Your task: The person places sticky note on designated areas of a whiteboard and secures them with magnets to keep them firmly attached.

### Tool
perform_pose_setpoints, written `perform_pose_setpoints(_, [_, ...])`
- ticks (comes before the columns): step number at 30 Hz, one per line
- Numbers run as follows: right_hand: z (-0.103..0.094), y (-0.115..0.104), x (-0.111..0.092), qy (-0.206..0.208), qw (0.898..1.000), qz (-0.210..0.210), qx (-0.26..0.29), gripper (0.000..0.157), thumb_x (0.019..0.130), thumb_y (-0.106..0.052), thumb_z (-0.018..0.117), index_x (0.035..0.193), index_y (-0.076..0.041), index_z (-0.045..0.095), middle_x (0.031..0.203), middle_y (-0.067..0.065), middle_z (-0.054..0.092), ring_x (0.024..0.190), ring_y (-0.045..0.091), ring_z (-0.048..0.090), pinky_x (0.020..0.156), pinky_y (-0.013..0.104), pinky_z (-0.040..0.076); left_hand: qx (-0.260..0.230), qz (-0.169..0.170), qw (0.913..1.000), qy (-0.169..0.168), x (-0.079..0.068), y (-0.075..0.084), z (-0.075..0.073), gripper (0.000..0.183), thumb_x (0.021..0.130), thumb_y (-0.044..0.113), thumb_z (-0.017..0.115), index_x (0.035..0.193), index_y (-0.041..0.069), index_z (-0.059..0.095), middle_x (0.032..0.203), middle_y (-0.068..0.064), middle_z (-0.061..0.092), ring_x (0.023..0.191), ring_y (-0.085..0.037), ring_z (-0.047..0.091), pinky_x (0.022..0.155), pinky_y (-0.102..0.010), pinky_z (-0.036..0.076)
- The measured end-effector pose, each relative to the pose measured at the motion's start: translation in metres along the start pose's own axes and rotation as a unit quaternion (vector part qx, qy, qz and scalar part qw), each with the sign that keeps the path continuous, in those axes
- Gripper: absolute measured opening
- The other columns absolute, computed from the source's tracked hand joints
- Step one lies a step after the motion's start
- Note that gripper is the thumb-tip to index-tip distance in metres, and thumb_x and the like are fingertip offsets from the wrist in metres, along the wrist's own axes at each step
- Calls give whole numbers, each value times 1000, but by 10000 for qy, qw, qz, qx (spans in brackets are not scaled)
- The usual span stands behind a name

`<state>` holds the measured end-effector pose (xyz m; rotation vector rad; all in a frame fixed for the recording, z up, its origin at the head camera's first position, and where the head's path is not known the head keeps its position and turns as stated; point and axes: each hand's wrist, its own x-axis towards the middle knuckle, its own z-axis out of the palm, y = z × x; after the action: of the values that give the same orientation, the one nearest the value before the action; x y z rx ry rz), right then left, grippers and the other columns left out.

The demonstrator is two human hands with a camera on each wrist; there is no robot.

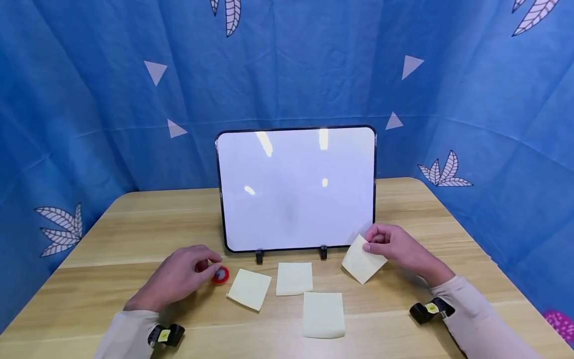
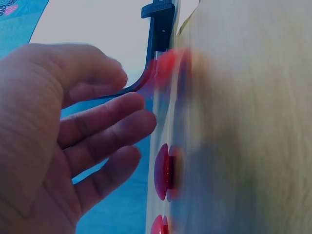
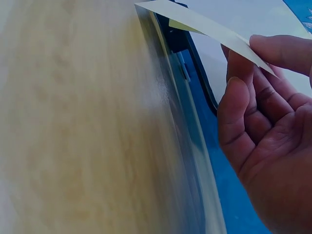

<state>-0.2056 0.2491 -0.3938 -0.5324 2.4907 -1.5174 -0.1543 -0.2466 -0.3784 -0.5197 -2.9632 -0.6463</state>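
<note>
My right hand (image 1: pixel 394 247) pinches a pale yellow sticky note (image 1: pixel 363 262) between thumb and fingers, in front of the whiteboard's lower right corner. In the right wrist view the note (image 3: pixel 204 29) slants out from the fingertips, seen nearly edge-on. My left hand (image 1: pixel 184 271) is low over the table with loosely bent fingers. Right at its thumb tip lies a round red magnet (image 1: pixel 221 276) with a greyish centre. The left wrist view shows a blurred red shape (image 2: pixel 168 68) just beyond the thumb. Two more red magnets, one nearer (image 2: pixel 161 170), stand below those fingers; the hand hides them from the head.
A black-framed whiteboard (image 1: pixel 296 199) stands upright on small black feet (image 1: pixel 324 253) at the back. Three sticky notes lie on the wooden table: one left (image 1: pixel 249 290), one middle (image 1: pixel 294 278), one nearer me (image 1: pixel 323 315). A blue curtain (image 1: pixel 287 65) surrounds the table.
</note>
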Motion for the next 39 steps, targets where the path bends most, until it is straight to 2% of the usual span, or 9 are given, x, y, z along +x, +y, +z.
perform_pose_setpoints(8, [1, 0, 1, 26, 10000, 5, 40, 16, 93, -13, 71, 99, -1, 62, 87, 13, 65, 75, 20, 59, 64, 26, 47, -25, -322, 9988, -366, 1, 1, 0, 16, 91, 29, 75, 106, 22, 75, 90, 13, 61, 79, -10, 54, 71, -32, 50])
perform_pose_setpoints(12, [1, -1, 1, 19, 9999, 33, 119, 15, 93, -11, 71, 98, 0, 61, 87, 14, 65, 75, 20, 60, 64, 27, 49, -74, -322, 9983, -480, 0, 1, 0, 18, 88, 29, 78, 105, 23, 75, 89, 13, 61, 79, -9, 54, 71, -31, 50])
perform_pose_setpoints(21, [0, -8, -3, 154, 9995, 70, 279, 18, 93, -9, 71, 101, 3, 61, 86, 15, 64, 75, 20, 59, 63, 27, 48, -384, -410, 9941, -926, -2, 0, 0, 30, 82, 40, 82, 107, 24, 73, 91, 12, 60, 81, -10, 55, 71, -29, 50])
perform_pose_setpoints(31, [4, -6, 4, 85, 9987, -201, 455, 37, 94, -8, 69, 127, 8, 59, 100, 17, 71, 83, 16, 65, 70, 26, 53, -447, -545, 9887, -1321, -7, 1, -2, 44, 74, 44, 87, 110, 24, 73, 93, 7, 57, 84, -13, 54, 73, -32, 50])
perform_pose_setpoints(39, [6, -7, 9, 167, 9990, -224, 360, 42, 95, -10, 69, 135, 1, 59, 108, 17, 71, 88, 19, 67, 72, 27, 55, -520, -416, 9884, -1367, -6, 2, -2, 46, 72, 42, 89, 111, 24, 72, 98, 7, 57, 88, -13, 56, 74, -30, 52])
